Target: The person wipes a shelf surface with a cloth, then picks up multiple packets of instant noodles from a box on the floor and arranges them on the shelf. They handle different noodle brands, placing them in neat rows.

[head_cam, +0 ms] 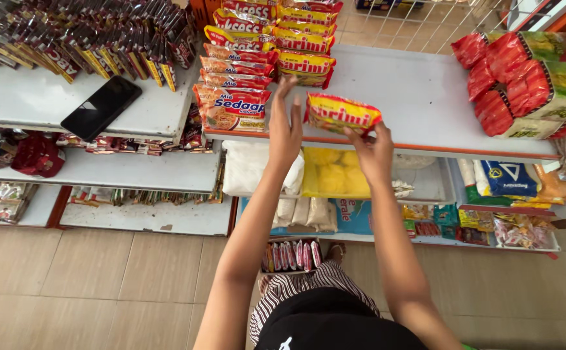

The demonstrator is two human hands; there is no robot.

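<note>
My right hand [373, 152] grips a yellow-and-red noodle packet [341, 113] by its near edge, holding it just above the white top shelf [419, 97]. My left hand [285, 126] is raised beside the packet's left end with fingers spread, holding nothing. Just behind it a column of the same yellow-and-red packets [305, 52] lies on the shelf. To its left runs a column of orange-red noodle packets [234, 97].
A black phone [101, 107] lies on the left white shelf in front of rows of dark sachets [88, 45]. Red-and-green packs [523, 84] are stacked at the shelf's right end. Lower shelves hold white and yellow bags [331, 172] and small goods. Tiled floor lies below.
</note>
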